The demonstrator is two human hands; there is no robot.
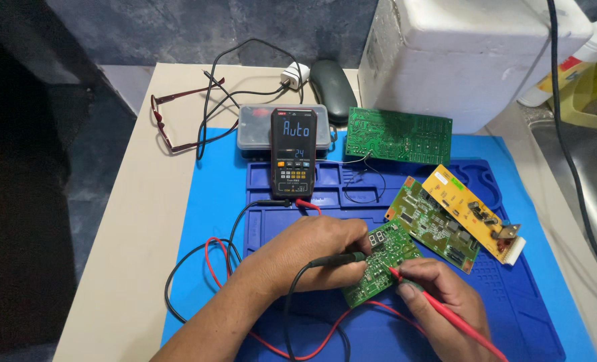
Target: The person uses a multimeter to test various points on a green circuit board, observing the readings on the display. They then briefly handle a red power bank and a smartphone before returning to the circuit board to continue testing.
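Observation:
My left hand (312, 251) grips a black test probe (338, 259), its tip resting on a small green circuit board (385, 258) with a digit display. My right hand (446, 302) pinches a red test probe (446, 312), its tip touching the same board near its middle. The board lies on a blue work mat (513, 295). Red and black leads (208, 258) loop left and run up to a black multimeter (293, 151), which leans upright against a grey plastic box (255, 124) with its screen lit.
A green board (436, 221) and a yellow board (469, 211) lie to the right. A larger green board (399, 134) leans at the back by a white foam box (472, 53). Red glasses (171, 117), a charger plug (295, 74), a dark case (333, 90) sit behind.

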